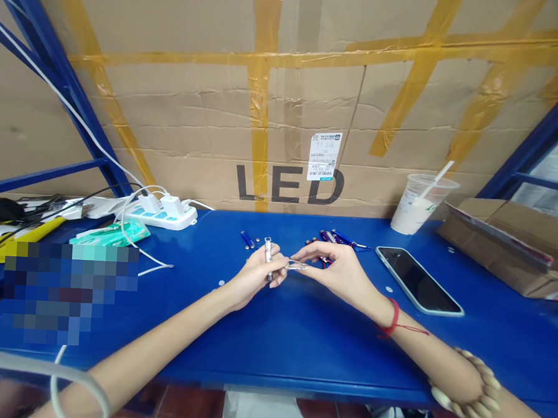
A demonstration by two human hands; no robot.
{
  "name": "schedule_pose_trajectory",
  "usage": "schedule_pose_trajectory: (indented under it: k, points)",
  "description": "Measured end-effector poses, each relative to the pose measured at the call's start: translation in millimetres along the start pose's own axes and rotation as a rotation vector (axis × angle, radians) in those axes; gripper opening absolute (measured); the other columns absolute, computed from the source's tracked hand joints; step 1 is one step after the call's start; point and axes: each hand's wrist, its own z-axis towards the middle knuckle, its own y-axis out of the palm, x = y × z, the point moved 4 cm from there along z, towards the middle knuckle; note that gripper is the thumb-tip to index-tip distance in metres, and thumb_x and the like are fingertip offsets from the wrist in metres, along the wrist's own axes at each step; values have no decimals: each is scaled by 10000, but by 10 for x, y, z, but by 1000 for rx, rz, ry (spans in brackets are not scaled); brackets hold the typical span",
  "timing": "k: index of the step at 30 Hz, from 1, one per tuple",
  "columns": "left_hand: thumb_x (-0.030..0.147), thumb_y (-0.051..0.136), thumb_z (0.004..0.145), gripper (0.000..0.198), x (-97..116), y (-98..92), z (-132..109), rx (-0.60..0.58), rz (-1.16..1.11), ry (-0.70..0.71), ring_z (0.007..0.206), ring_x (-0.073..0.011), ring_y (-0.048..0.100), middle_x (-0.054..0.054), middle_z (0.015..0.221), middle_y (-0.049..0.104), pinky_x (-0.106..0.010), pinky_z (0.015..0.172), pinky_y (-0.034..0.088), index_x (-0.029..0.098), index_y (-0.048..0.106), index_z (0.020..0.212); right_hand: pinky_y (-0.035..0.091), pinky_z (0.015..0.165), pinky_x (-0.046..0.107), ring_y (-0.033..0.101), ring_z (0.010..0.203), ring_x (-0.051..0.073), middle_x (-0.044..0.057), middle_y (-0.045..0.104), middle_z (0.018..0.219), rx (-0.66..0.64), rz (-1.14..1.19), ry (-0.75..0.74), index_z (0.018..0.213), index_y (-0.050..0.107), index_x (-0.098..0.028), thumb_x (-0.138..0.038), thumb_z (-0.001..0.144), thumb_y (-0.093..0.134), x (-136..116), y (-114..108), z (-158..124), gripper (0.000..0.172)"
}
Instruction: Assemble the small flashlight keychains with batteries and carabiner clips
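Observation:
My left hand (255,275) is closed around a small silver cylinder (268,251), a tiny flashlight-like part held upright above the blue table (277,333). My right hand (334,268) pinches a small clear and metal clip piece (297,266) and holds its end against the left hand's part. Behind my right hand lies a small heap of blue and red cylinders (336,238). One blue cylinder (247,239) and a few tiny round cells lie behind my left hand.
A phone (418,280) lies face up to the right. A plastic cup with straw (419,205) and a cardboard box (506,246) stand at the back right. A white power strip (164,214) with cables and a green packet (112,233) sit at the left. Cardboard marked LED closes the back.

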Motion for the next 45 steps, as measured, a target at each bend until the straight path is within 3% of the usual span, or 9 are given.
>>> schedule_pose_trajectory:
  k: [4,7,12,16,24,29,35,45]
  points:
    - [345,621,739,363,53,-75,6,115,204,203,475,-56,415,79,552,436,-195,465,302,209,286,707,530,653,250,660,698,154,43,714,821,-41,-125,-100,980,679,-165,-327,723,687,4,24,-15,304]
    - [327,575,777,314,81,-114,-2,165,277,314,508,-57,407,76,578,421,-202,517,326,206,290,721,505,619,231,622,637,130,34,689,755,-67,-246,-187,1025,673,-162,-322,789,629,4,48,-40,289]
    - [325,511,817,268,99,-105,-32,165,399,360,536,-68,388,64,605,391,-224,570,333,203,294,718,481,666,257,600,704,147,57,645,794,-137,-444,-297,1084,628,-148,-278,897,479,-34,80,-81,273]
    - [295,481,826,270,114,-85,-62,178,549,402,546,-70,354,55,628,335,-233,582,316,199,284,667,463,649,269,557,681,158,55,592,752,-235,-523,-321,1020,615,-137,-269,923,418,-42,133,-106,256]
    - [272,439,852,257,136,-83,-90,128,700,485,574,-76,304,46,645,321,-229,579,292,195,280,666,412,609,255,479,651,150,39,524,690,-161,-492,-364,933,605,-125,-241,929,398,-37,186,-126,237]
    - [348,387,885,252,100,-59,-95,94,754,396,565,-89,344,48,616,356,-242,589,302,198,307,700,398,580,238,452,612,127,17,497,651,-95,-425,-333,882,616,-128,-225,918,427,-65,118,-94,215]
    - [382,203,926,237,32,-7,-109,-94,977,215,508,-114,361,57,589,355,-260,579,291,215,321,806,435,619,245,478,621,116,30,563,712,114,-415,-340,1014,617,-135,-229,917,437,-111,-51,-68,226]
    - [360,179,929,274,25,17,-113,-104,1200,221,505,-139,442,41,599,442,-256,568,283,209,400,986,436,607,241,487,633,123,42,569,734,24,-373,-386,1028,605,-129,-231,920,434,-93,53,-102,227]
